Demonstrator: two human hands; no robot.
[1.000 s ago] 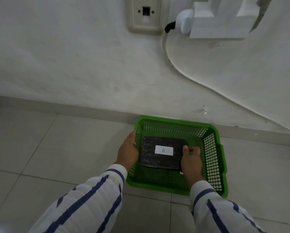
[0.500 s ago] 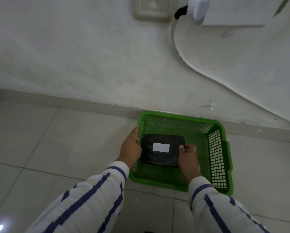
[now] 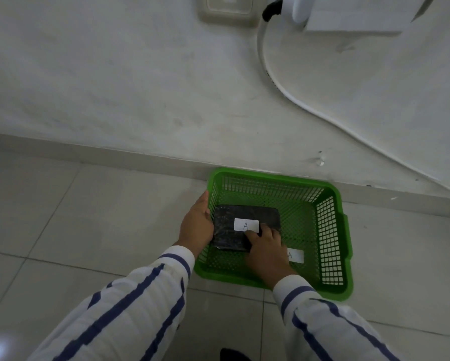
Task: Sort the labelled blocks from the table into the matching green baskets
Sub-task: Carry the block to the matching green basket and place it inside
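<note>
The basket (image 3: 330,225) was bright green, and its walls and floor had a pattern of small holes like a grid. The block (image 3: 234,230) inside it was black with a fine speckled shine on the top. On the block there was a white label (image 3: 246,225) with a thin grey letter A. A second white label (image 3: 295,256) with the same grey A was on the floor of the basket. Both sleeves (image 3: 130,308) were white with dark blue stripes. The floor tiles (image 3: 62,217) were pale grey with darker grey lines between them. The wall (image 3: 114,87) was off-white with faint grey stains. The cable (image 3: 283,87) on the wall was white, and its plug (image 3: 270,10) was black.
</note>
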